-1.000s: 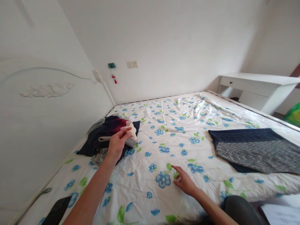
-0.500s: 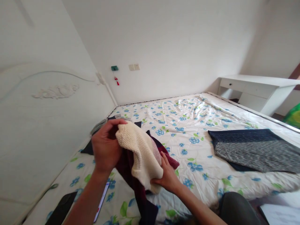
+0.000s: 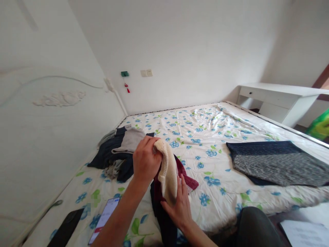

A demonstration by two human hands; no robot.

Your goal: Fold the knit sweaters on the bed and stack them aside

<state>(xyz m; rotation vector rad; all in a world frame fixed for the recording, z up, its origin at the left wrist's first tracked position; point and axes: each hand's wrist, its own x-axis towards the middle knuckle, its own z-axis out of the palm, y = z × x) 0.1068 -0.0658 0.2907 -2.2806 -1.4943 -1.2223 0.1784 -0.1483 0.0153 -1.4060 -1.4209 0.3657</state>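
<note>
A knitted sweater [image 3: 169, 183] with cream, maroon and navy parts hangs bunched between my hands above the bed. My left hand [image 3: 147, 158] is closed on the top of its cream section. Lower down, my right hand [image 3: 178, 205] grips the sweater's side, fingers stretched along the knit and thumb across it. The maroon part fans out past my right fingers, and dark cloth drops below onto the bed. Behind my left hand lies a pile of navy and grey clothes [image 3: 109, 150].
A folded grey and navy knit garment [image 3: 275, 168] lies on the flowered bedsheet [image 3: 203, 164] at right. Near my left forearm are a lit phone [image 3: 104, 219] and a black flat case [image 3: 67, 228]. The headboard [image 3: 59, 137] borders the left; a white desk [image 3: 277, 99] stands at the far right.
My left hand has moved right, closer to my right hand, and the cream part is now narrower and more gathered. The clothes pile and phone show more.
</note>
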